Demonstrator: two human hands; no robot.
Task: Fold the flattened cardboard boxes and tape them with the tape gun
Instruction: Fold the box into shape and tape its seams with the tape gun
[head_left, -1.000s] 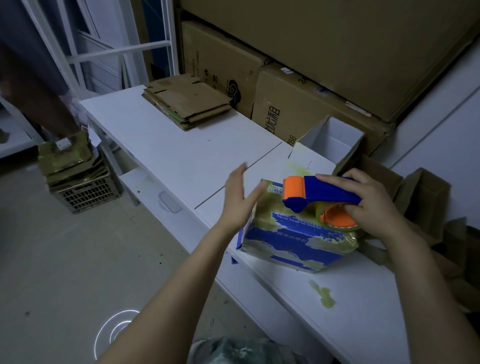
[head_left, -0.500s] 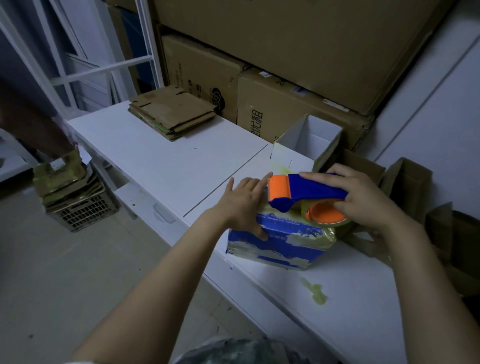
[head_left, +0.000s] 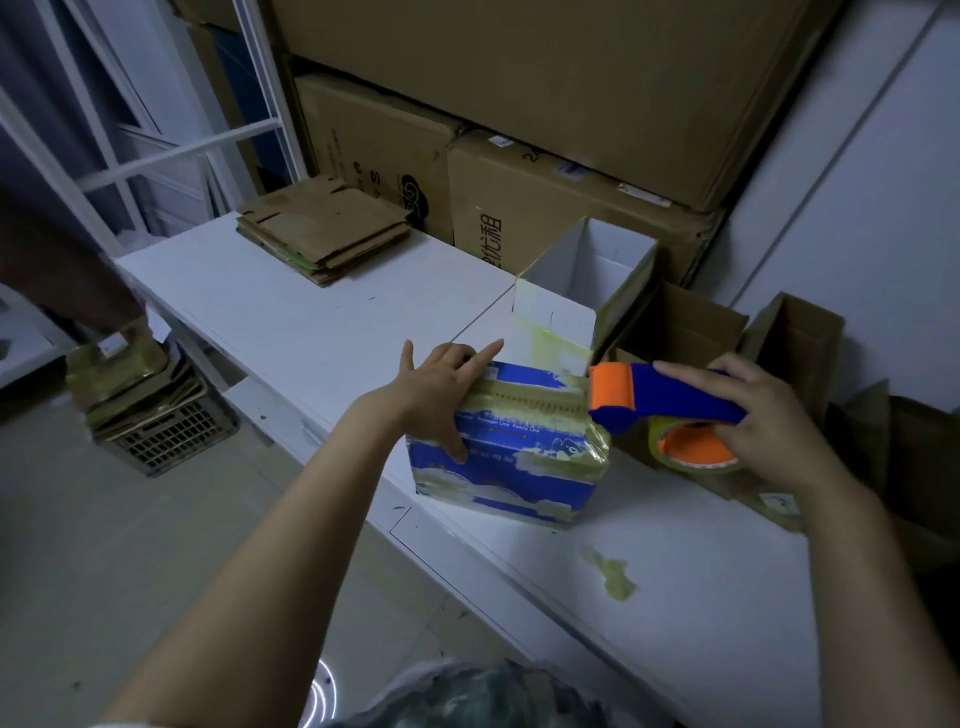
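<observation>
A small blue-and-white box (head_left: 511, 470), patched with yellowish tape, stands on the white table (head_left: 311, 322) near its front edge. My left hand (head_left: 441, 387) presses on the box's top left corner, fingers spread and the thumb down its front face. My right hand (head_left: 756, 415) grips the blue handle of the tape gun (head_left: 660, 402). The gun's orange head sits at the right end of the box top, with a strip of tape lying along the top seam. A stack of flattened cardboard boxes (head_left: 322, 234) lies at the table's far end.
An open white box (head_left: 582, 291) stands just behind the blue one. Open brown boxes (head_left: 789, 332) crowd the right side. Large cartons (head_left: 519, 208) are stacked against the back wall. A tape scrap (head_left: 613, 574) sticks to the tabletop. A crate of cardboard (head_left: 150, 415) sits on the floor at left.
My left hand came down onto the box's left corner. The tape gun has travelled right across the top, leaving a strip of tape along the seam.
</observation>
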